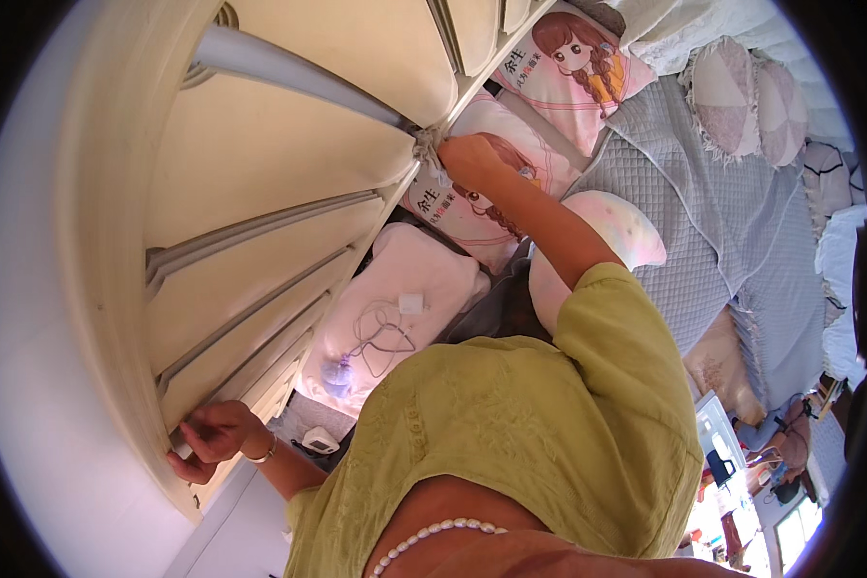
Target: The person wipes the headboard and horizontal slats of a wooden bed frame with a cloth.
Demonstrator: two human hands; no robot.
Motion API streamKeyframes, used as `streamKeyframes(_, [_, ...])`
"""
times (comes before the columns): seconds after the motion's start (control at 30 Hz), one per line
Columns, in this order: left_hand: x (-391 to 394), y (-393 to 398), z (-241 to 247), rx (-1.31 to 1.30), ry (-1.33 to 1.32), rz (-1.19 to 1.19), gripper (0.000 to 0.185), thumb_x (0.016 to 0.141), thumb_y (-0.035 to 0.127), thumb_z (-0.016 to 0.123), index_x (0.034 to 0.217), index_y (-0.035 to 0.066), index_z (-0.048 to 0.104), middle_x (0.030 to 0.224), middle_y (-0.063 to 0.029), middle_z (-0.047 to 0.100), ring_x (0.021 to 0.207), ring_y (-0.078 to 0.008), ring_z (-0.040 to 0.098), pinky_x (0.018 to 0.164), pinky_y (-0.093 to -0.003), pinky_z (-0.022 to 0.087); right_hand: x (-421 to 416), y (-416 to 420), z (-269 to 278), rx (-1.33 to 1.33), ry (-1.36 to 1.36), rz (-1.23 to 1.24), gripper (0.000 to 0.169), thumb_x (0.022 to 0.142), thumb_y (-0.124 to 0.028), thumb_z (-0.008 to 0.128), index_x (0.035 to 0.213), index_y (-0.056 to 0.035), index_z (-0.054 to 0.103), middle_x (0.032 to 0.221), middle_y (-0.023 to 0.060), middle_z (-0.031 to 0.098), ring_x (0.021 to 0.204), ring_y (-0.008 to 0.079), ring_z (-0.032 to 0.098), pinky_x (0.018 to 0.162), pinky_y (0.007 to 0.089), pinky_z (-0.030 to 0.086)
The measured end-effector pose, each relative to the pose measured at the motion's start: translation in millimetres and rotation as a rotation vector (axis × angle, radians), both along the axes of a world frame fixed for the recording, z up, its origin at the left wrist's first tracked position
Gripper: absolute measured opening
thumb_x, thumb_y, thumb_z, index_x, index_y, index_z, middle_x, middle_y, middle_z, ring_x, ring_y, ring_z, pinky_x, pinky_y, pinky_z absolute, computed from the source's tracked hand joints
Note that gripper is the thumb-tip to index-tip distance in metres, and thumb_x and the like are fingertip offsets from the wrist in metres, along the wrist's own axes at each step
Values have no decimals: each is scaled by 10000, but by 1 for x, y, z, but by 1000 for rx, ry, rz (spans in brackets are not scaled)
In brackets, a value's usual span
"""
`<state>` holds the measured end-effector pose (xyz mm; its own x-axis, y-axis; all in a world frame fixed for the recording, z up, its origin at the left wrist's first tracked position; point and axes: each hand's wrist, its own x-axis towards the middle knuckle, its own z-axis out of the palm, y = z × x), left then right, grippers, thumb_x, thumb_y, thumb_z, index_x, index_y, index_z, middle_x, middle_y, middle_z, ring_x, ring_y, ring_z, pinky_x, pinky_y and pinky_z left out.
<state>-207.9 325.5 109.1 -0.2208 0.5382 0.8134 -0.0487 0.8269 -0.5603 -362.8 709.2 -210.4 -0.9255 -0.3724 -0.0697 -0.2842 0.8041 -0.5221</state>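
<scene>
My right hand (pixel 469 160) is closed on a crumpled greyish cloth (pixel 428 148). The cloth presses against the lower end of a groove between two panels of a cream headboard (pixel 282 152). Behind that hand lies a pink pillow (pixel 502 246) printed with a cartoon girl and some writing. My left hand (pixel 213 439), with a bracelet at the wrist, has its fingers curled around the outer edge of the headboard at the lower left. What its palm touches is hidden.
A pale pink pillow (pixel 383 267) carries a tangled cable (pixel 383 336), a white charger (pixel 410 303) and a lilac pompom (pixel 337 376). Another printed pillow (pixel 574 65), a round plush cushion (pixel 621 224) and a grey quilted bedspread (pixel 686 188) lie beyond. A small white device (pixel 320 440) stands below.
</scene>
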Motion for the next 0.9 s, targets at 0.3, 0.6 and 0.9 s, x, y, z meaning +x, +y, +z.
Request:
streamKeyframes(0.3, [-3,-3,-2,-2,-5,-20,238,816,-34,543,1044,36,541,1359,-196,310,1190,-276,351,1044,-426,293,38,-35,-4,-1151,-271,-658,455,803,-156,654,1229,-23,567,992,161,680,867,223,653,762,318,510])
streamKeyframes(0.6, [-2,5,-2,4,4,43,254,791,-58,508,1027,31,536,1357,-198,318,1198,-275,344,1062,-416,264,42,-6,15,-1537,-564,-824,437,793,-70,689,1199,7,549,998,92,656,852,200,653,757,325,528])
streamKeyframes(0.9, [-7,1,-5,55,-11,-51,241,810,-43,523,1039,32,526,1358,-190,306,1201,-270,344,1078,-413,260,29,-12,10,-662,223,-341,438,814,-102,656,1240,-121,553,1163,173,566,909,388,612,798,401,524])
